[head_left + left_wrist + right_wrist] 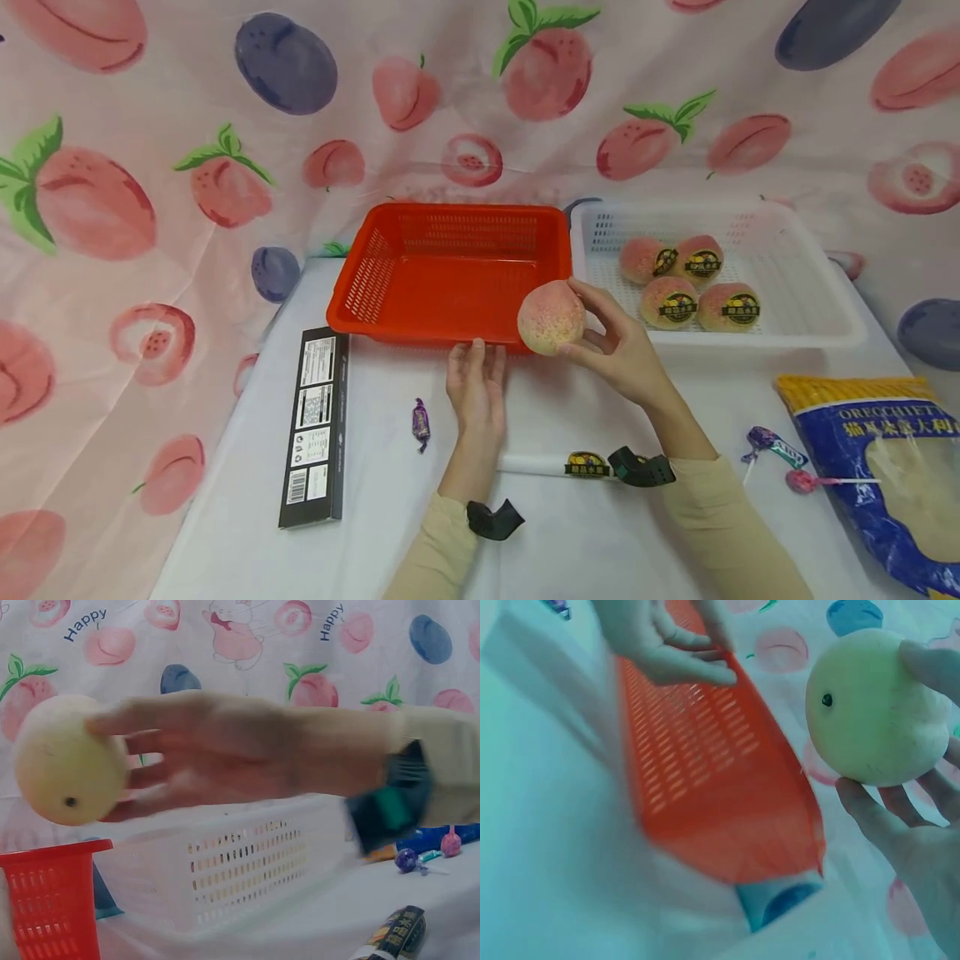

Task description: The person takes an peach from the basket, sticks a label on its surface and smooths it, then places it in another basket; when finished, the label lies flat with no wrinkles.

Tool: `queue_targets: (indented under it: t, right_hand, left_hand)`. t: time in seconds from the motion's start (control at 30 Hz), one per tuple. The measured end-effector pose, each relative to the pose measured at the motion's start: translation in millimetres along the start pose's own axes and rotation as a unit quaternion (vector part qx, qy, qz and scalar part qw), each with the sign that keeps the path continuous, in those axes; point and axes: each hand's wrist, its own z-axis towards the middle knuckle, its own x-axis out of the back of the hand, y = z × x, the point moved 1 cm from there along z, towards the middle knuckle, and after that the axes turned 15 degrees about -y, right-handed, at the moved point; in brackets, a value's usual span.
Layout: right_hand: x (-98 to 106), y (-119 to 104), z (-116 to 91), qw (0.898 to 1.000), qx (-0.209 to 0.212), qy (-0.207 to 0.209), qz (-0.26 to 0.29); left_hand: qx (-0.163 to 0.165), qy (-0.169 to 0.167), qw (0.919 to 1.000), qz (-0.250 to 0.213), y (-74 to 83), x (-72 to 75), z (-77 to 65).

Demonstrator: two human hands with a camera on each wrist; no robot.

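Note:
My right hand [618,346] holds a pink-and-yellow peach [551,318] between thumb and fingers, above the front right corner of a red plastic basket [450,327]. A small dark spot marks the underside of the peach [71,769], seen in the left wrist view. At the front rim of the basket is my left hand [477,392], thumb on the rim and fingers against the outer wall [697,742]. In the head view the basket's inside shows bare red plastic. To the right, a white basket [757,340] holds several peaches [669,302] with black-and-gold labels.
A long black box [315,425] lies on the left of the white table, near a purple wrapped candy [421,423]. In front of me lies a white roll with labels [540,465]. Lollipops [802,481] and a blue pasta bag [877,475] lie at right.

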Motion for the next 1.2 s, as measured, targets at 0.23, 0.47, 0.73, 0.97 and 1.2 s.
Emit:
queue_targets:
  t: [0.23, 0.47, 0.73, 0.97, 1.2]
  right_hand:
    - [2, 29, -39, 0.999, -0.023, -0.033, -0.006]
    - [-1, 37, -57, 0.995, -0.078, -0.045, -0.042]
    - [-5, 60, -66, 0.984, -0.108, -0.003, -0.138]
    - [-8, 87, -75, 0.981, -0.1, 0.004, -0.167]
    - [-15, 87, -79, 0.983, -0.122, -0.02, -0.132]
  left_hand:
    - [-0.007, -0.004, 0.9999, -0.01, 4.3, -2.3, 3.8]
    - [-0.015, -0.025, 0.9995, -0.014, 5.6, -2.0, 6.3]
    - [0.037, -0.063, 0.9973, -0.005, -0.7, 8.8, 6.3]
    - [0.127, -0.192, 0.9288, 0.291, -23.2, 18.6, -20.8]
    - [0.002, -0.4, 0.6548, 0.641, -26.1, 11.2, -53.6]
